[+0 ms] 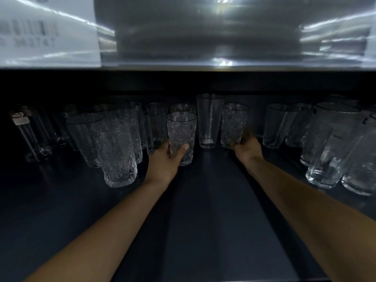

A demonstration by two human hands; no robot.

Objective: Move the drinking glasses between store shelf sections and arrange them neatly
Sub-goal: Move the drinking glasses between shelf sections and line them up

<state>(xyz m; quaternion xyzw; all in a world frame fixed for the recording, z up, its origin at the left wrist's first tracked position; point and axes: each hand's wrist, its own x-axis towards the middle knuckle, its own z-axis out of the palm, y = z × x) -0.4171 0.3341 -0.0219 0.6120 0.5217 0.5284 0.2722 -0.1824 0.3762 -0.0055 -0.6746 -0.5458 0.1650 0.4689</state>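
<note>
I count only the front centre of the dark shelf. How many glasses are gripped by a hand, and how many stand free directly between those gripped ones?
Short textured clear glasses gripped by a hand: 2, the left-held glass in the left hand and the right-held glass in the right hand
Tall clear glass standing free between them: 1
Total: 3

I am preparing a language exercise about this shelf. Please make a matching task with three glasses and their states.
Column one:
1. short textured clear glass
2. tall clear glass at centre back
3. textured clear glass right of centre

Column two:
a. held by the right hand
b. held by the left hand
c. standing free, untouched

Pairs: 1-b, 2-c, 3-a
</note>
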